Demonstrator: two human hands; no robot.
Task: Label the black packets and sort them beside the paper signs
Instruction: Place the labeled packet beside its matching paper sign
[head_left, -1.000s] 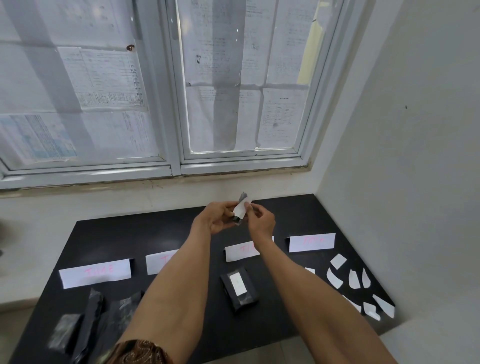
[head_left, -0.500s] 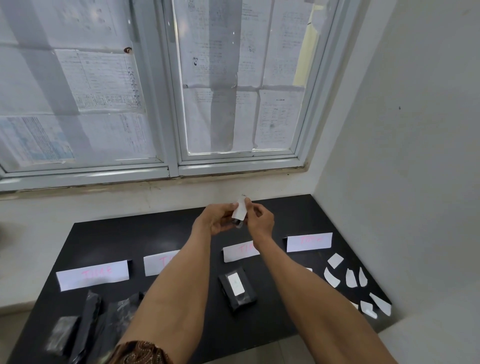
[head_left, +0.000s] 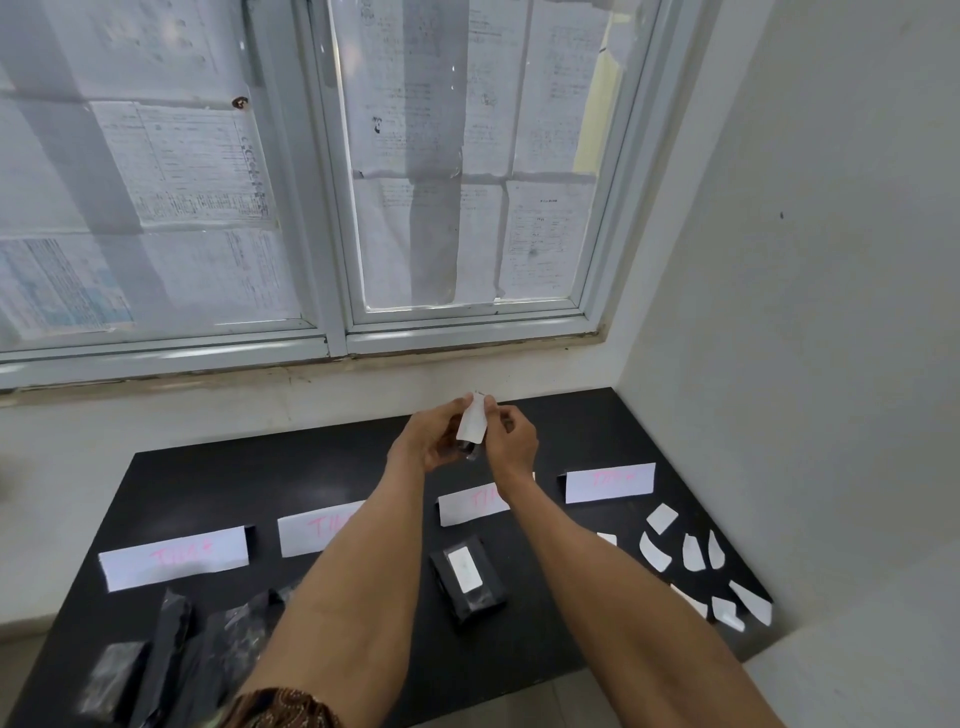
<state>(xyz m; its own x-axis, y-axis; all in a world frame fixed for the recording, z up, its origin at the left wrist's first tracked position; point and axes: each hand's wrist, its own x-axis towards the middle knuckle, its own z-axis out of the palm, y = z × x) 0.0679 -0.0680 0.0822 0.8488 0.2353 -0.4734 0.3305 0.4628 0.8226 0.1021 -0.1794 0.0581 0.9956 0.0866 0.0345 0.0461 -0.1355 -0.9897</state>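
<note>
Above the far half of the black tabletop (head_left: 218, 478), both hands are raised and meet around one small packet. Left hand (head_left: 427, 441) cups a black packet (head_left: 464, 448) from the left, fingers curled around it; only a dark sliver shows below the white label (head_left: 472, 423) covering its face. Right hand (head_left: 511, 439) pinches the label's right edge, thumb and forefinger closed on it near the top. Label sits upright, slightly tilted, between the two hands. Can't tell if it's fully stuck down.

Down on the tabletop, four paper signs stand in a row with pink writing, illegible: far-left sign (head_left: 174, 557), second sign (head_left: 311, 527) partly behind the left forearm, third sign (head_left: 465, 506) partly behind the right forearm, far-right sign (head_left: 609, 482).

One labelled packet (head_left: 467, 579) lies flat just in front of the third sign, between the two forearms, white label facing up. It's well below the hands, touching neither.

Unlabelled black packets (head_left: 171, 654) are piled at the near-left corner, in front of the far-left sign, part hidden by the left arm.

Loose white label pieces (head_left: 657, 551) are scattered at the right edge of the tabletop, in front of the far-right sign, some near the front-right corner.

Patterned sleeve (head_left: 280, 709) shows at the bottom edge on the left arm. Window (head_left: 332, 208) behind is papered over with printed sheets.
</note>
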